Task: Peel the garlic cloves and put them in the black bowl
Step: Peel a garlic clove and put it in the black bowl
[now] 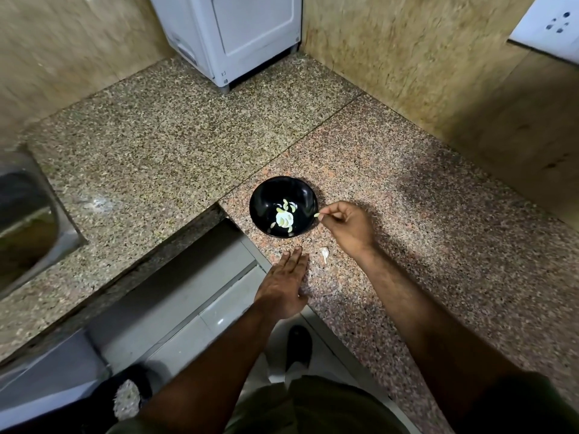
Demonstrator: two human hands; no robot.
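The black bowl (pixel 283 207) stands on the granite counter near its inner corner, with several peeled pale garlic cloves (pixel 284 218) lying in its bottom. My right hand (pixel 347 227) pinches a small peeled garlic clove (pixel 316 215) between thumb and finger right at the bowl's right rim. My left hand (pixel 286 281) lies flat with straight fingers on the counter just in front of the bowl, holding nothing. A white unpeeled clove or piece of skin (pixel 324 254) lies on the counter between my two hands.
A white appliance (pixel 232 36) stands in the back corner against tiled walls. A steel sink (pixel 28 220) is set into the counter at the left. The counter edge drops to the floor by my left wrist, where a dark shoe (pixel 299 346) shows.
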